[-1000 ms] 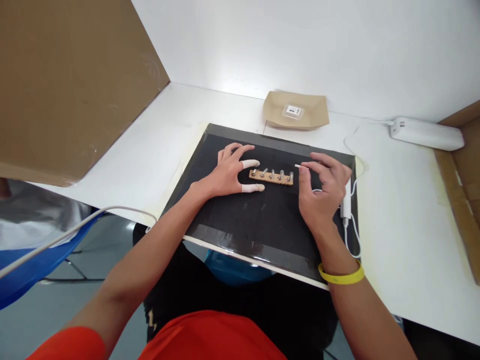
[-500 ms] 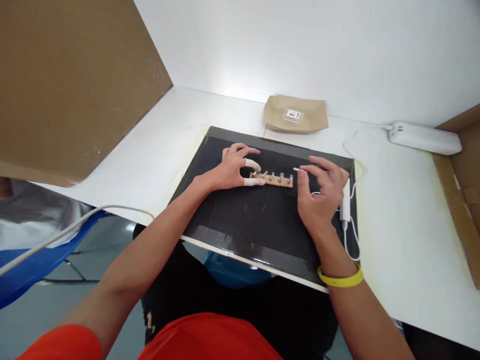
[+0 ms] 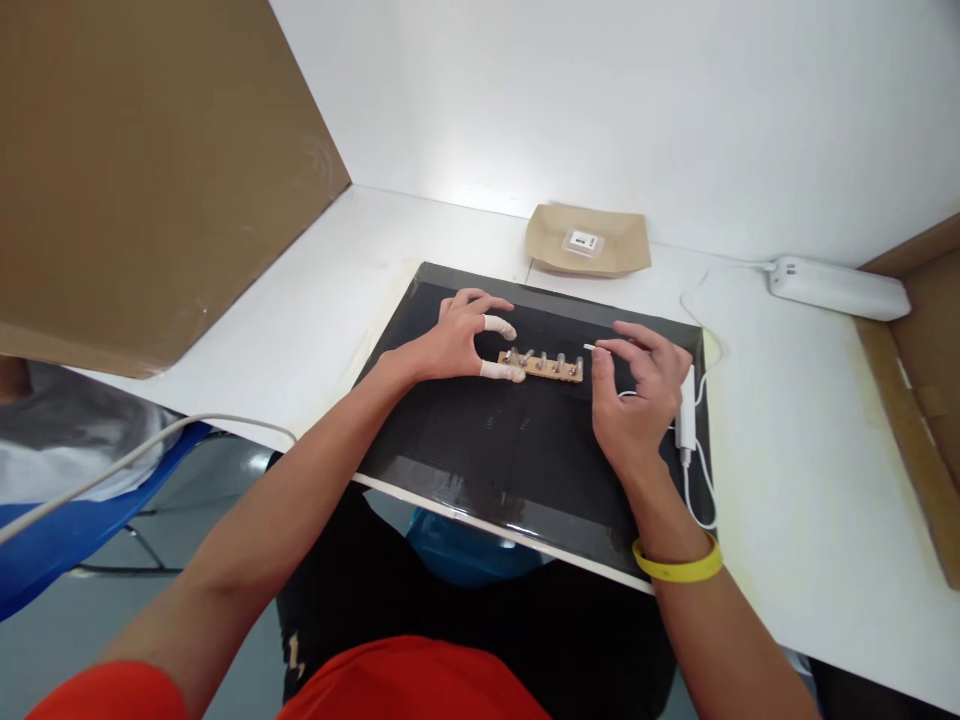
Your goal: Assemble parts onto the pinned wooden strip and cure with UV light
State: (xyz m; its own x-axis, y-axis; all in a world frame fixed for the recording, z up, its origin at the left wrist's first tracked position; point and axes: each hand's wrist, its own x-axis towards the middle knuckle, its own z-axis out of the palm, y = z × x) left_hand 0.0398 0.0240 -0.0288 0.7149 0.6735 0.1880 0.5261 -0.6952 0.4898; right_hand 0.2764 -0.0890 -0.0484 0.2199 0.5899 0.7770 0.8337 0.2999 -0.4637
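A narrow tan strip (image 3: pixel 551 371) bearing several small clear and metallic cylinders lies on the black mat (image 3: pixel 480 430). At its left end is my left hand (image 3: pixel 465 338), with white covers on thumb and index finger; these two fingers are spread apart around the strip's end, the thumb tip close to its near edge. To the right of the strip, my right hand (image 3: pixel 641 385) pinches a small thin white stick (image 3: pixel 589 347) between thumb and index finger, its tip pointing left. The stick does not touch the strip.
A brown paper tray (image 3: pixel 544 240) with a labelled clear case (image 3: pixel 583 243) stands behind the mat. A white device (image 3: pixel 685 415) with cables lies by my right wrist. At the back right is a white power strip (image 3: pixel 840 287). Cardboard (image 3: pixel 165 180) rises at left.
My left thumb and index finger have moved apart, showing more of the strip's left end. My right hand still pinches the stick. The whole view has shifted slightly.
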